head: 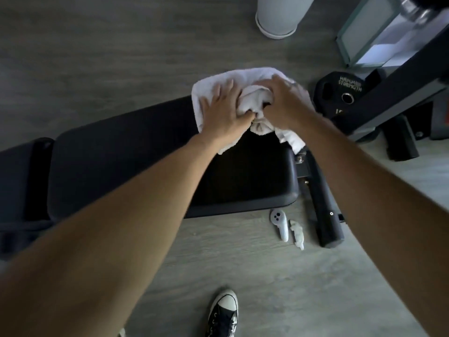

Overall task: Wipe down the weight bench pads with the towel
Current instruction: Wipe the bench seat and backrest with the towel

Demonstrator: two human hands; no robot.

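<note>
A white towel [252, 77] lies bunched over the far right end of the long black bench pad [150, 152]. My left hand [223, 113] presses flat on the towel's left part, thumb tucked into a fold. My right hand [284, 105] grips the gathered middle of the towel. A second, shorter black pad [14, 173] sits at the left end, apart from the long pad by a gap. The towel's right edge hangs off the pad's end.
A black weight plate [340, 93] and dark rack frame [398, 83] stand at the right. A black roller [325, 207], a white controller [279, 224] and a crumpled tissue [297, 234] lie on the grey floor. A grey cylinder [279, 15] stands beyond. My shoe [223, 312] is below.
</note>
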